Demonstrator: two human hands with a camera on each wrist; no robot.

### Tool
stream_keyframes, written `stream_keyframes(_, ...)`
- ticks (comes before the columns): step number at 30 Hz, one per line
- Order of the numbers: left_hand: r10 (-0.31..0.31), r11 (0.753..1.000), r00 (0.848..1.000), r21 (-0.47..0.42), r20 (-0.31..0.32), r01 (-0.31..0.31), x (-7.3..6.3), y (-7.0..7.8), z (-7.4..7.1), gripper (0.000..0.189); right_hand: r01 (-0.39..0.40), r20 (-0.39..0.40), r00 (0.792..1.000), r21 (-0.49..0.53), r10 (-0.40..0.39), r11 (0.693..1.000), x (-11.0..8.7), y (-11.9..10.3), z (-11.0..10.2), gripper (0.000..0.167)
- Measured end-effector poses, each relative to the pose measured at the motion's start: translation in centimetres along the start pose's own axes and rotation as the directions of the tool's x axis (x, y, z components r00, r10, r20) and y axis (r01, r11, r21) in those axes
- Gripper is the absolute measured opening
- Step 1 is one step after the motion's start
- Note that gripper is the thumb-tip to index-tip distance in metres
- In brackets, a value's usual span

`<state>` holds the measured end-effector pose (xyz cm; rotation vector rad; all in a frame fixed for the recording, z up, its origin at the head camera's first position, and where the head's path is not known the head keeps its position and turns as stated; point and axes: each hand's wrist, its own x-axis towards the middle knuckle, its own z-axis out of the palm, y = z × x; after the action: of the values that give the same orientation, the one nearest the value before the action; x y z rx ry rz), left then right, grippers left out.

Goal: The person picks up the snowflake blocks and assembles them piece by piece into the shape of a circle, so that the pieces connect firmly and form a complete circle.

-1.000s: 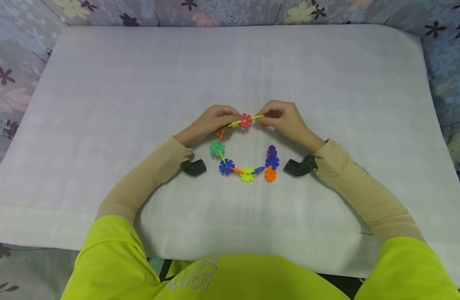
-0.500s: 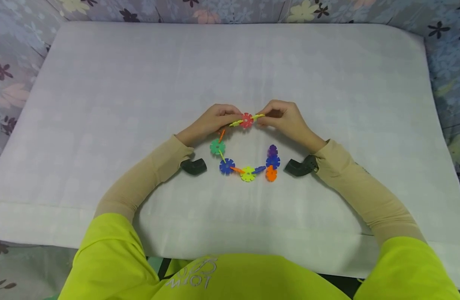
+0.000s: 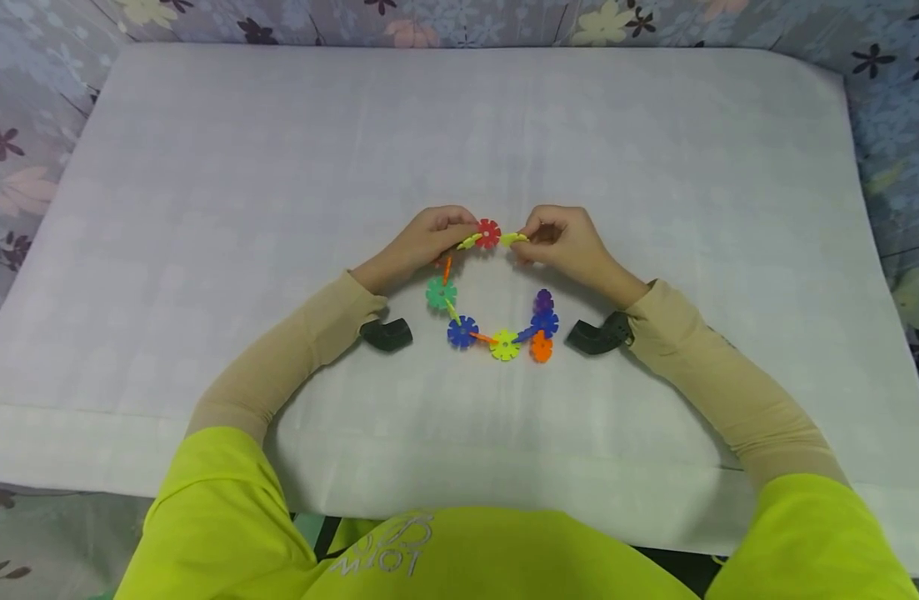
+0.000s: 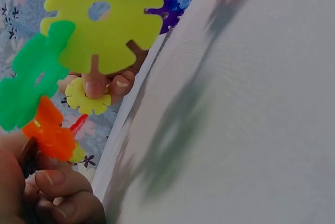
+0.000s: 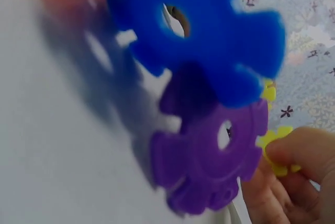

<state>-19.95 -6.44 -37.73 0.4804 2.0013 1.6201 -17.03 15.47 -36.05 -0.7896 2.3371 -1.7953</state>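
Note:
In the head view, a curved chain of notched, flower-shaped plastic discs lies between the hands. My left hand pinches its far left part, by a yellow disc and an orange disc; fingers partly hide the grip. A red disc joins that yellow disc to another yellow disc, which my right hand pinches between thumb and fingers. Down the left side run a green disc and a blue disc. At the right end a purple disc stands apart from the right hand.
The chain's near side has a yellow-green disc and an orange disc. Dark curved pieces sit at both wrists. A white cloth covers the table, and flowered fabric surrounds it.
The red disc has shifted slightly away from the body and left. The chain's left and near parts have slid a little right. The right hand's yellow disc has tilted, and both hands keep their grip.

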Motion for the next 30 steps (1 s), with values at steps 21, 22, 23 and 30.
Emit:
stream_keyframes(21, 0.095, 0.994, 0.994, 0.055, 0.046, -0.098, 0.2, -0.6, 0.3, 0.019, 0.127, -0.058, 0.988, -0.206, -0.141, 0.97, -0.2, 0.8, 1.1, 0.01)
stream_keyframes(22, 0.103, 0.992, 0.994, 0.063, 0.046, -0.105, 0.1, -0.6, 0.3, 0.018, 0.124, -0.061, 0.988, -0.215, -0.14, 0.969, -0.2, 1.3, 1.1, 0.01)
stream_keyframes(23, 0.104, 0.992, 0.993, 0.065, 0.046, -0.107, 0.1, -0.6, 0.3, 0.018, 0.114, -0.06, 0.99, -0.214, -0.13, 0.97, -0.1, 1.8, 1.0, 0.01)
stream_keyframes(30, 0.072, 0.991, 0.994, 0.103, 0.082, -0.081, 0.0, -0.5, -0.1, 0.018, -0.139, 0.087, 0.984, -0.196, 0.158, 0.971, -0.4, 1.2, -0.5, 0.03)
